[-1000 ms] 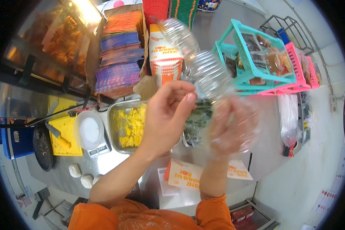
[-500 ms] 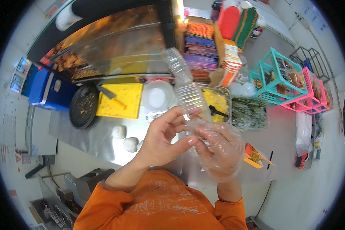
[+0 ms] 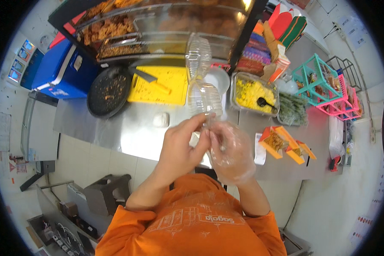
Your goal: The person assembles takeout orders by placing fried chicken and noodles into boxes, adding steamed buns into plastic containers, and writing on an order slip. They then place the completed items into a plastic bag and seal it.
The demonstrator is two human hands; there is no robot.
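Head view, hands: the bare left hand [image 3: 181,147] and the right hand in a thin clear plastic glove [image 3: 230,151] met over the near edge of the table, fingertips pinched together on the lower rim of a clear hinged plastic clamshell container [image 3: 202,81].
Head view, grip: both were clenched on that rim, the left thumb and forefinger nipping it, the gloved fingers pressing from the other side.
Head view, container: it stood open and upright above the hands, lid half raised over base half, off the table, in front of the yellow cutting board [image 3: 162,85]; held by one edge, probably so the two shells could be parted or steadied.
Head view, table: a brushed steel table [image 3: 115,128] carried a round black pan with crumbs [image 3: 108,91], a cleaver on the board, a white bowl [image 3: 219,79], a steel tray of yellow food with a black spoon [image 3: 254,91], a heap of green herbs [image 3: 292,111] and orange paper trays [image 3: 281,143].
Head view, room: a glass-fronted display case of fried food [image 3: 153,21] stood behind, a blue cooler box [image 3: 62,70] to the left, teal and pink wire racks [image 3: 328,85] to the right, pale tiled floor below.
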